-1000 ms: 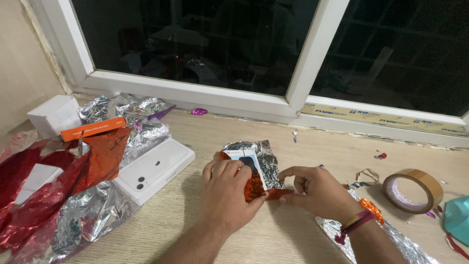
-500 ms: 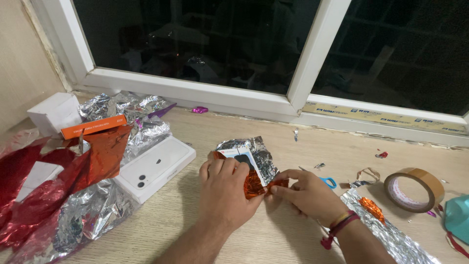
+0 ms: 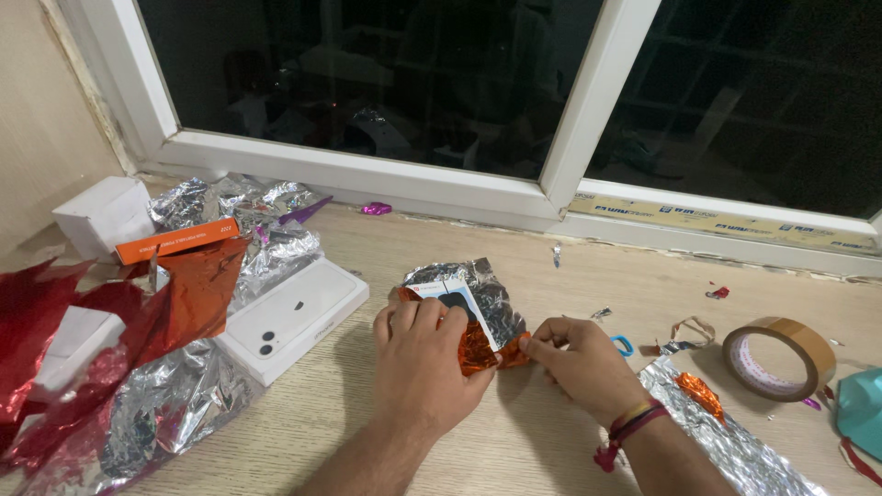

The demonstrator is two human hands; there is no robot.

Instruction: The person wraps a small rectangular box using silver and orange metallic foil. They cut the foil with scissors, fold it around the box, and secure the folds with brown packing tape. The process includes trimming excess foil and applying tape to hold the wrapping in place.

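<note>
- Centre of the frame: a small box (image 3: 457, 300), partly wrapped in orange foil wrap (image 3: 478, 347) whose silver underside shows above it, lies on the wooden tabletop (image 3: 551, 285).
- Left hand (image 3: 424, 363), lower centre: lies flat over the small box, fingers spread and curled onto its top, pressing it down.
- Right hand (image 3: 574, 367), just right of centre: thumb and forefinger pinch narrow on a folded corner of the orange foil wrap at the lower right edge of the small box; a red thread band circles the wrist.
- Behind the right hand: a blue scissor handle (image 3: 623, 345) shows in part.
- Right of the frame: a roll of brown tape (image 3: 777, 356) lies flat; a strip of silver foil (image 3: 726, 436) runs to the lower right corner.
- Left of centre: a white phone box (image 3: 294, 317) rests among crumpled silver foil (image 3: 243, 216) and red foil sheets (image 3: 55, 367).
- Upper left: a slim orange box (image 3: 175, 240) lies beside a small white carton (image 3: 103, 214).
- Top of the frame: a white window frame (image 3: 588, 101) borders dark glass.
</note>
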